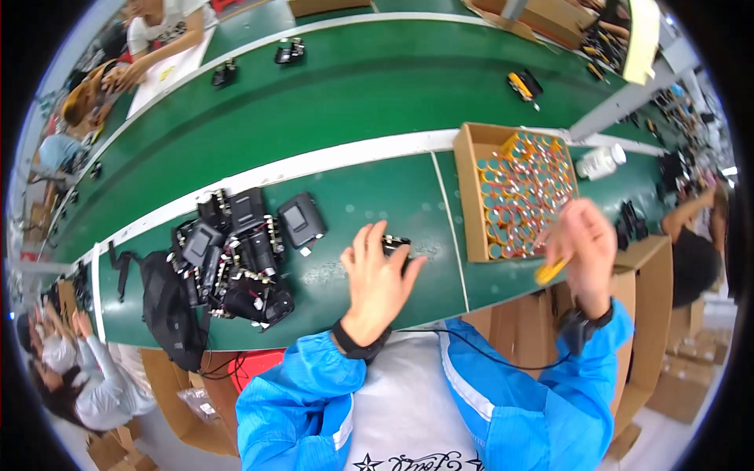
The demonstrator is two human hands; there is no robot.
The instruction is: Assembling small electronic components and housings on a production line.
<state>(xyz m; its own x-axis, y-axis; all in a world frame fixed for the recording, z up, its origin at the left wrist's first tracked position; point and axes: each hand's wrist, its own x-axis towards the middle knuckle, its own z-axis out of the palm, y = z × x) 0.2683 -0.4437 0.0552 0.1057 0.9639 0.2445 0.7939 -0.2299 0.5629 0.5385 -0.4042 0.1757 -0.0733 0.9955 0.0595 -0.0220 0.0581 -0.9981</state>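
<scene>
My left hand (375,276) is over the green worktop with its fingers spread. A small black housing (396,243) with metal parts shows past the fingertips, partly covered; whether they press on it I cannot tell. My right hand (586,245), blurred, is closed on a yellow cylindrical battery (550,272) at the near right corner of a cardboard box. That open box (470,196) holds many upright yellow batteries with green tops and red wires. Left of my left hand lies a heap of black housings (255,255), with one separate housing (301,220) beside it.
A white bottle (601,162) lies right of the box. A black bag (166,306) hangs over the front edge at left. Across the white rail, the green belt (353,86) carries a few black devices. A metal post (624,102) slants at right; people sit around.
</scene>
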